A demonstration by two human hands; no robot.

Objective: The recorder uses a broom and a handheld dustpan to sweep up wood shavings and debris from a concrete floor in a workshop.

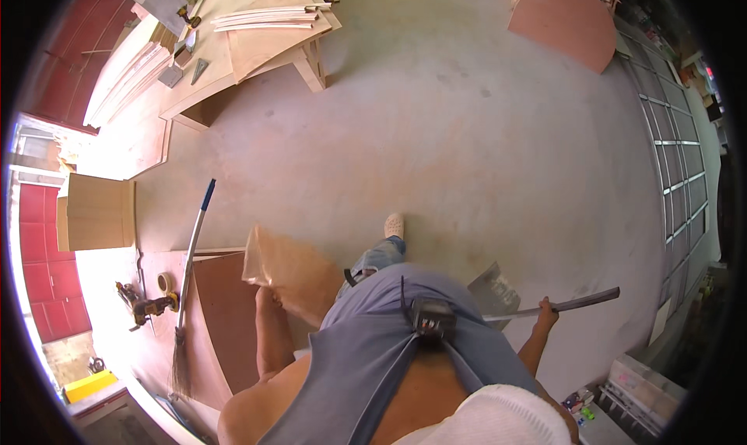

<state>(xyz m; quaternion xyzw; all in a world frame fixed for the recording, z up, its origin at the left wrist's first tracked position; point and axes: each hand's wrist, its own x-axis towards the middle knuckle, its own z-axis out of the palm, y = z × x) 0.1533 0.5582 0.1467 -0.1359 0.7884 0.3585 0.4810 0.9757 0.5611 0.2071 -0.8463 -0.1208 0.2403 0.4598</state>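
Observation:
My left hand (268, 299) is closed at the near edge of a translucent tan plastic bag (292, 270), which hangs beside my left leg. Its fingers are partly hidden. My right hand (548, 313) grips a long grey pole (587, 299), held out to my right and roughly level. The pole's inner end runs behind my clothing. Close to that end is a thin dark-grey flat pan (496, 287); whether it joins the pole I cannot tell. A broom (193, 247) with a blue-tipped handle leans on the left, bristles down, apart from my left hand.
A wooden workbench (257, 52) with stacked strips stands far left, a cardboard box (97, 211) nearer. By the broom lie a yellow-black power tool (144, 305) and a tape roll (164, 282). A metal grid frame (677, 143) lines the right; a rounded board (564, 25) lies far right.

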